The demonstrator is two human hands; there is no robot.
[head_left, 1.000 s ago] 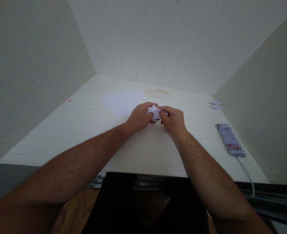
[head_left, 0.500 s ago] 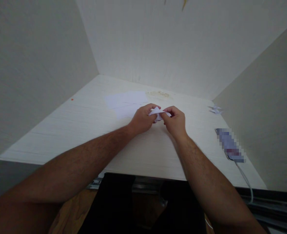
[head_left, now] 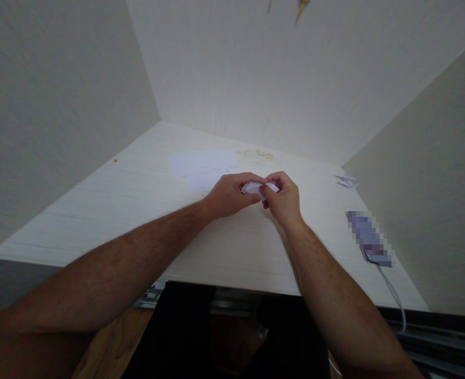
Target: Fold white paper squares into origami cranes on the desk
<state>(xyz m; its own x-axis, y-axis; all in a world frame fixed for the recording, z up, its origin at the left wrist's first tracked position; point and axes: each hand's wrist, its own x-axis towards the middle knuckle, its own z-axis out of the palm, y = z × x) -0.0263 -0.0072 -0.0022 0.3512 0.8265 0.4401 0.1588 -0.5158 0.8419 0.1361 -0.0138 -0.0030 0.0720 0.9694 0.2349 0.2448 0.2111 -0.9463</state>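
A small piece of folded white paper (head_left: 251,188) is held between my two hands above the table. My left hand (head_left: 232,193) grips its left side, thumb below and fingers along the top edge. On the right side, my right hand (head_left: 283,196) pinches the paper between thumb and fingers. The fingertips of both hands meet near the middle and hide part of the folds. Behind my left hand, flat white paper sheets (head_left: 200,162) lie on the table, partly overlapping.
The pale table (head_left: 232,247) is bounded by walls at the back and both sides. Near the right wall are a small folded paper figure (head_left: 347,181) and a blurred phone (head_left: 368,239) with a cable (head_left: 392,292). An orange speck (head_left: 116,160) sits at left.
My left hand has shifted its hold, its fingers now stretched along the paper's top edge. The raised paper point now lies flatter. The view has tilted slightly.
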